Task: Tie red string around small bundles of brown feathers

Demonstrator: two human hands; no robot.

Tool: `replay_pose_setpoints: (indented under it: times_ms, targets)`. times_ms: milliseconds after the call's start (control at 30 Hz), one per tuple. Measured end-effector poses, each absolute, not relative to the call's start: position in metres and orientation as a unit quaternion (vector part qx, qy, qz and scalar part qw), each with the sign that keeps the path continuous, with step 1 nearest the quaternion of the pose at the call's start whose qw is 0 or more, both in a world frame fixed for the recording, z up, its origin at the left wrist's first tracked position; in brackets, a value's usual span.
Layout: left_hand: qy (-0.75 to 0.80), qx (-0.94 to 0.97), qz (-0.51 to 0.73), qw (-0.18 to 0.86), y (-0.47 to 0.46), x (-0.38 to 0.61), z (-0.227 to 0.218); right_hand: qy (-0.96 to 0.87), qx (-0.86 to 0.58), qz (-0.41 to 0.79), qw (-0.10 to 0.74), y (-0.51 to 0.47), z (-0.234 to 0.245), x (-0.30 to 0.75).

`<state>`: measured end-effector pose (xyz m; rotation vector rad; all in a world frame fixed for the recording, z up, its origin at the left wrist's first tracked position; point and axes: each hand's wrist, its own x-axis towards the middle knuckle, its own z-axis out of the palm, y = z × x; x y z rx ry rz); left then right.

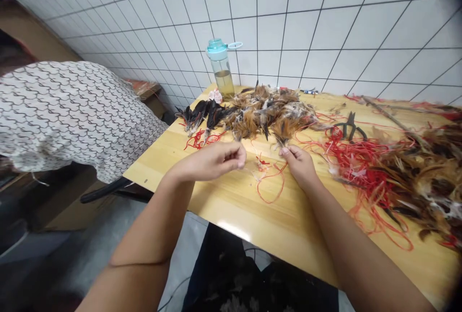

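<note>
A brown feather tuft [283, 131] hangs off the lower edge of the main feather pile [267, 112], its long axis pointing down toward the person, its tip right at the right hand [299, 165]. The right hand's fingers [288, 154] are pressed together on that tip, thumb and forefinger pinching. The left hand [205, 160] is nearby but farther off, palm turned down, its fingers [238, 156] pressed together in a loose pinch with the tips toward the right hand. A fine pale strand [252, 168] seems to run from near those fingertips, but it is too thin in this view to tell if it is held. Just below the gap between the hands, a loose red thread loop [270, 182] lies on the wooden counter [231, 206], nearer the right hand and not touching either. Black feathers [202, 115] with red thread [198, 141] sit further left. To the right are black-handled pliers [348, 127], a red thread tangle [355, 163] and a second feather heap [422, 177]. A water bottle [220, 67] stands at the far edge by the tiled wall [325, 28]. A co-worker's patterned shirt [72, 115] fills the left side.
</note>
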<state>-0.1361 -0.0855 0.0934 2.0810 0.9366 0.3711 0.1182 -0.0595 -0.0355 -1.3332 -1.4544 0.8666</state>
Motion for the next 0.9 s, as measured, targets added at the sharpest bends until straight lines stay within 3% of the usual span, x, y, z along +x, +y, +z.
replay_pose_setpoints:
  times_ms: [100,200,300,433,900]
  targets:
    - [0.325,0.699,0.349,0.532,-0.063,-0.112,0.084,-0.597,-0.528,0.369,0.479,-0.062,-0.035,0.116]
    - [0.327,0.578,0.442,0.603,-0.041,-0.076,0.055,-0.578,-0.512,0.397,0.497,-0.063,-0.036,0.116]
    - [0.339,0.494,0.456,0.658,-0.033,-0.047,0.028,-0.533,-0.485,0.446,0.530,-0.061,-0.037,0.116]
    - [0.351,0.455,0.491,0.655,-0.036,-0.030,0.008,-0.504,-0.459,0.482,0.551,-0.056,-0.040,0.115]
    - [0.342,0.414,0.538,0.650,-0.041,-0.025,-0.005,-0.553,-0.496,0.417,0.523,-0.055,-0.045,0.112]
